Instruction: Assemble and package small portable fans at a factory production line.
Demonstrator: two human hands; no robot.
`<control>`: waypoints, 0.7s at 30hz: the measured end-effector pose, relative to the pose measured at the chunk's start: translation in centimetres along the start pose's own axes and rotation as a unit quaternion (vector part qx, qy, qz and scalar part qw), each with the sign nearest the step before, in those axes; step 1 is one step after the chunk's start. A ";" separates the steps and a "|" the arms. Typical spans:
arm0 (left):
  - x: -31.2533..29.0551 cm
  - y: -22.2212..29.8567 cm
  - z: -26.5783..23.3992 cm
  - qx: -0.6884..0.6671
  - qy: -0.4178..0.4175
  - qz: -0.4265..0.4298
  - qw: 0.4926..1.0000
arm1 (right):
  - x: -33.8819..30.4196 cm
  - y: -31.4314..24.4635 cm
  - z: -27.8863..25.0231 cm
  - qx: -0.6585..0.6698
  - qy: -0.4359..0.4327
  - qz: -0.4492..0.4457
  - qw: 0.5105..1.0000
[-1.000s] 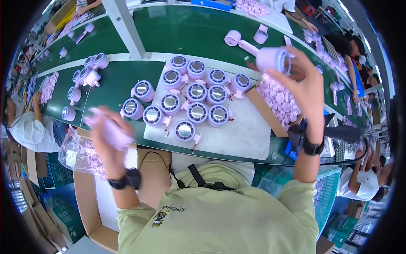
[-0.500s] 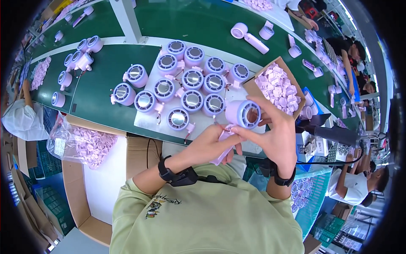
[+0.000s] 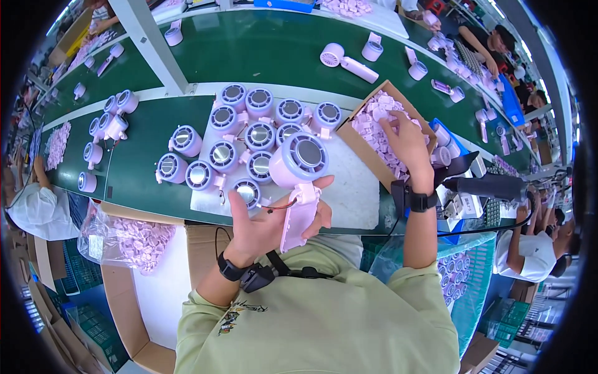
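My left hand (image 3: 258,227) holds a pink handheld fan with a lilac ring and a round mirror-like centre (image 3: 308,149). Its pink handle (image 3: 299,218) lies across my fingers, while my thumb sticks out to the side. Thin dark wires show by the handle. At the right, my right hand (image 3: 408,142) reaches into a cardboard box (image 3: 361,146) of small pink plastic parts (image 3: 380,138). Those fingers are bent together among the parts; what is between the fingertips is hidden. Several similar fan heads (image 3: 260,135) stand on a white sheet (image 3: 355,199) left of the box.
A green conveyor belt (image 3: 249,50) carrying more fans (image 3: 332,55) runs behind a metal post (image 3: 149,43). Blue trays and a dark cable-fed device (image 3: 486,187) stand right of the box. A bag of pink parts (image 3: 140,240) lies at lower left. Co-workers sit at both sides.
My right hand has left the fan and moved right into the box of parts. My left hand now holds the fan alone, turned upright with its round face up. My view has shifted slightly.
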State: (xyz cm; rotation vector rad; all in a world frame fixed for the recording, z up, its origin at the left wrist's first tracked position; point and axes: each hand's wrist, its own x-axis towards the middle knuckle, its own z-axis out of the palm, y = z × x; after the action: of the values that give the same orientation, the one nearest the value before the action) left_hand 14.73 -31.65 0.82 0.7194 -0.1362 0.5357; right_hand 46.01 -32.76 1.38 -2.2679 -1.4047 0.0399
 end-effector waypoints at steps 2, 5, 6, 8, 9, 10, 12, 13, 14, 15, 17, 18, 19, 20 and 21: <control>-0.1 0.2 0.1 -0.019 0.003 -0.015 1.000 | 0.5 -0.1 0.8 -0.030 0.013 0.024 0.999; -0.1 0.3 -0.3 0.009 0.077 -0.082 0.994 | 0.7 -0.9 0.0 -0.016 0.007 0.043 0.999; -0.1 0.3 -0.3 0.035 0.057 -0.070 0.995 | 0.7 -0.7 -0.1 -0.014 0.006 0.044 0.999; -0.1 0.4 -0.3 0.085 0.018 -0.044 0.995 | 0.3 0.1 -0.4 0.064 0.014 0.006 0.998; 0.1 0.6 -0.1 0.085 0.021 -0.044 0.995 | 0.1 0.3 -0.5 0.065 0.012 0.005 0.998; 0.5 0.9 0.2 0.132 0.031 -0.057 0.989 | -0.1 0.4 -0.7 0.120 0.034 0.008 0.992; 0.8 0.8 0.4 0.178 0.044 -0.071 0.981 | -0.8 0.2 -0.9 0.176 0.054 0.011 0.983; 0.9 0.7 0.3 0.206 0.048 -0.080 0.974 | -1.1 -0.1 -1.0 0.151 0.072 0.004 0.986; 1.0 0.5 0.3 0.233 0.051 -0.091 0.967 | -1.4 -0.2 -1.1 0.125 0.092 -0.001 0.988; 1.0 0.3 0.1 0.238 0.046 -0.088 0.966 | -1.4 0.0 -0.8 0.086 0.076 0.006 0.993; 1.1 0.1 0.3 0.237 0.054 -0.092 0.965 | -1.4 0.6 -0.2 0.051 0.030 0.000 0.998; 1.2 0.1 0.3 0.238 0.062 -0.095 0.965 | -1.4 0.9 0.2 0.015 -0.016 -0.008 1.000; 1.3 0.0 0.2 0.239 0.061 -0.096 0.964 | -1.6 1.1 0.6 0.034 -0.016 -0.011 0.999; 1.1 -0.2 0.0 0.234 0.060 -0.092 0.966 | -1.6 1.0 0.6 0.034 -0.017 -0.012 0.999; 1.0 -0.4 -0.1 0.229 0.058 -0.089 0.967 | -1.7 0.8 0.5 0.043 -0.023 -0.004 0.999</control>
State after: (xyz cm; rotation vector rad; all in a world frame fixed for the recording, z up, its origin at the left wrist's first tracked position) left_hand 15.78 -31.37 0.84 1.1365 0.1688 0.4388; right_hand 45.75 -34.32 0.28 -2.2042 -1.4072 0.1471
